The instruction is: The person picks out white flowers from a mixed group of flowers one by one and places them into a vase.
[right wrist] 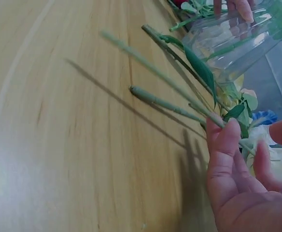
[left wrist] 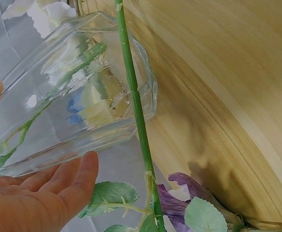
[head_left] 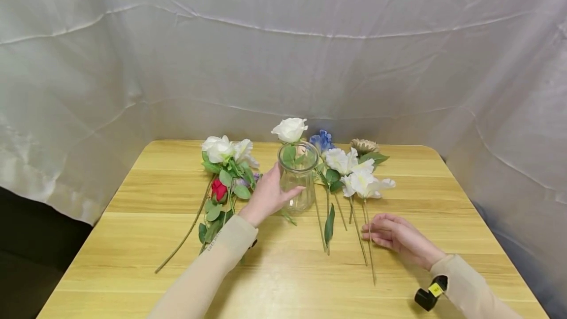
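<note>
A clear glass vase (head_left: pixel 298 188) stands mid-table with a white rose (head_left: pixel 290 129) above its rim; a green stem and leaves show through the glass. My left hand (head_left: pixel 267 193) holds the vase from the left, thumb in front and fingers around the side. At the right, my right hand (head_left: pixel 398 235) is beside the stems of white ruffled flowers (head_left: pixel 363 181). In the right wrist view its fingertips touch one thin green stem (right wrist: pixel 155 72), while the thumb stays apart from them. That stem's lower end is raised, casting a shadow on the wood.
Left of the vase lie white flowers (head_left: pixel 219 149), a red rose (head_left: pixel 219 190) and a purple flower (left wrist: pixel 179 200). Behind its right side are a blue flower (head_left: pixel 322 140) and a beige flower (head_left: pixel 364 145). Grey fabric (head_left: pixel 283 63) hangs behind the wooden table (head_left: pixel 283 279).
</note>
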A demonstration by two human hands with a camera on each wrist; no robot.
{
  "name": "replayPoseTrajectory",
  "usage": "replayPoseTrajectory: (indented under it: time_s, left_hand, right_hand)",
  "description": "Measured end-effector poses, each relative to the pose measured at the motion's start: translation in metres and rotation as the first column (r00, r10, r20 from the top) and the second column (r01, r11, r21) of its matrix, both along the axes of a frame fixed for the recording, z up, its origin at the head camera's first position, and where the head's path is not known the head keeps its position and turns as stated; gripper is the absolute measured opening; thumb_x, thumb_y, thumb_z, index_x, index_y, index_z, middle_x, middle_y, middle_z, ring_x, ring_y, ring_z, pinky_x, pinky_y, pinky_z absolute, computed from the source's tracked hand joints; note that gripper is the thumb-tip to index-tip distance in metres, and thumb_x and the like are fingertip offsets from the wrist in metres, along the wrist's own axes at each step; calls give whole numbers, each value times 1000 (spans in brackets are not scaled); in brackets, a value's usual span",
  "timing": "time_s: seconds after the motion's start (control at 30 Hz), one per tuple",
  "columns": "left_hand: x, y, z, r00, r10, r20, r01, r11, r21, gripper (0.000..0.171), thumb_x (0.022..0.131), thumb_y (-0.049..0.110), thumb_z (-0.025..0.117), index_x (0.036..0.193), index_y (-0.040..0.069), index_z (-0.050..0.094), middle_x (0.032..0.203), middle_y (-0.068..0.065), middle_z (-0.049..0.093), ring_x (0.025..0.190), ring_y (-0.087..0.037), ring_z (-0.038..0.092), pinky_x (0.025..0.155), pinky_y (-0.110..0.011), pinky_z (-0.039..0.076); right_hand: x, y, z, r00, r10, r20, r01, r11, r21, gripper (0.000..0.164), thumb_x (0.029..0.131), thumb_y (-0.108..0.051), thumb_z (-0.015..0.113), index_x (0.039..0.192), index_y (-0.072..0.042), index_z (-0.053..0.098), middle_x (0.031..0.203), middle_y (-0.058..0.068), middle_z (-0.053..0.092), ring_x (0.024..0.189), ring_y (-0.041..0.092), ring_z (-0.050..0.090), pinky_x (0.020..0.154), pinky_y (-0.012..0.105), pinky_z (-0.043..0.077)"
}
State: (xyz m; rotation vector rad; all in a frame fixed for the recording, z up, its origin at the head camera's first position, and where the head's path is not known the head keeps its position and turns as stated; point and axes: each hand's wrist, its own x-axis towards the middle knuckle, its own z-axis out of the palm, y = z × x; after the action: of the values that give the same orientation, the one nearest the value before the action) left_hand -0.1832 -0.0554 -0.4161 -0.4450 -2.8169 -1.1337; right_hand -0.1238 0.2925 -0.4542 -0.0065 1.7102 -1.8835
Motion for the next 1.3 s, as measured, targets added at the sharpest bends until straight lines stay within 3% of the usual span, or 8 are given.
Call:
replayPoseTrajectory:
  time_s: [0.1, 0.3, 0.43, 0.67, 0.87, 1.13, 1.3]
  left_hand:
    - [0, 0, 1, 1000, 6, 11, -6, 1000, -4, 88, 80, 52, 68, 144, 5, 30, 136, -14, 51, 123, -30, 49, 104, -41, 40]
    - [0, 0, 0, 1000, -2, -5, 2, 1000, 0, 87, 81, 51, 68, 145, 6, 30, 136, -13, 51, 123, -30, 49, 104, -41, 40]
    - [-1, 0, -1, 1000, -11, -26, 11, 1000, 6, 85, 81, 51, 68, 144, 10, 30, 135, -11, 53, 123, -28, 49, 104, -41, 41]
    - [-1, 0, -1, 999, -8, -33, 8, 1000, 4, 84, 81, 51, 68, 144, 10, 31, 134, -10, 53, 122, -28, 50, 104, -41, 41]
    - [0, 0, -1, 999, -12, -35, 12, 1000, 6, 83, 81, 50, 69, 144, 11, 31, 134, -9, 53, 123, -28, 50, 104, -41, 41]
    - [1, 0, 1, 1000, -1, -22, 1, 1000, 6, 89, 80, 50, 70, 145, 4, 30, 137, -16, 49, 123, -32, 48, 104, -43, 41]
    - [1, 0, 1, 1000, -5, -26, 5, 1000, 16, 86, 80, 48, 70, 144, 6, 31, 137, -14, 50, 123, -31, 49, 104, -42, 41]
  right_hand:
    - [0, -1, 1, 999, -24, 24, 25, 999, -29, 28, 97, -10, 49, 119, 4, 37, 115, 17, 63, 106, 30, 61, 86, 25, 53]
    - [-2, -2, 0, 996, -44, 77, 51, 995, -82, 60, 100, -13, 46, 141, 14, 13, 106, 11, 66, 96, 21, 65, 81, 21, 54]
    - [-3, -2, -1, 995, -39, 88, 48, 993, -105, 56, 99, -16, 48, 139, 14, 23, 102, 8, 66, 90, 16, 65, 78, 18, 54]
    - [-4, -5, -3, 995, -54, 78, 66, 986, -155, 35, 100, -14, 48, 127, 8, 45, 97, 5, 67, 84, 11, 65, 72, 16, 54]
    - [-3, -8, -2, 996, -57, 73, 71, 976, -208, 22, 99, -8, 46, 118, 4, 50, 94, 6, 67, 83, 13, 65, 71, 16, 54]
    - [-1, -10, 0, 998, -58, 33, 63, 979, -193, 21, 100, -8, 46, 117, 2, 50, 91, 5, 67, 82, 12, 66, 70, 16, 55]
    - [-1, -14, 2, 998, -68, 16, 70, 983, -169, 19, 99, -9, 47, 116, -1, 52, 91, 4, 67, 81, 12, 65, 70, 16, 55]
